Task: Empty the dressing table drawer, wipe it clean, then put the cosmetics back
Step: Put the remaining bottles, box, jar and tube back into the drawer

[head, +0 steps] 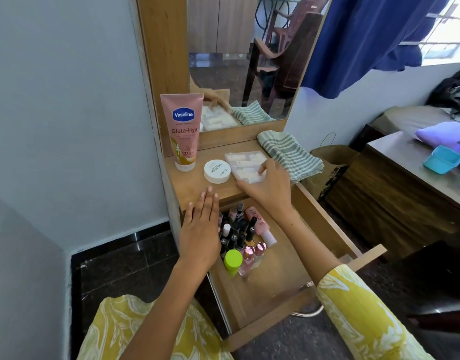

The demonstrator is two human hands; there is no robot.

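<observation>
**A:** Checking the drawer (281, 279) now. It is pulled out of the dressing table (195, 188), long axis running from the table toward the person. Cosmetics sit bunched in its far left part.

**B:** What's in there?

**A:** A cluster of dark nail polish bottles (235, 233), upright, caps up. A pink bottle (260, 226) lies on its side, white cap pointing toward the drawer front and right. A bottle with a lime green cap (233, 259) stands in front of the cluster, beside two pink-capped ones (255, 249).

**B:** Tabletop?

**A:** A pink lotion tube (183, 131) stands on its cap against the mirror frame, long axis vertical. A round white jar (216, 171) sits just right of it. A clear pouch (247, 165) lies flat, touching the jar. A striped green-and-white cloth (291, 154) is folded at the right edge.

**B:** Hands?

**A:** Right hand (268, 185) rests on the pouch, fingers spread and lightly bent, fingertips on it; can't tell whether it grips. Left hand (200, 229) is flat, fingers straight and together, pointing at the tabletop, over the drawer's left edge, holding nothing.

**B:** Room?

**A:** Pale wall left, dark floor, mirror (244, 61) showing a chair, blue curtain (366, 40) by the window. Wooden desk (405, 188) right with a teal box (442, 159).
</observation>
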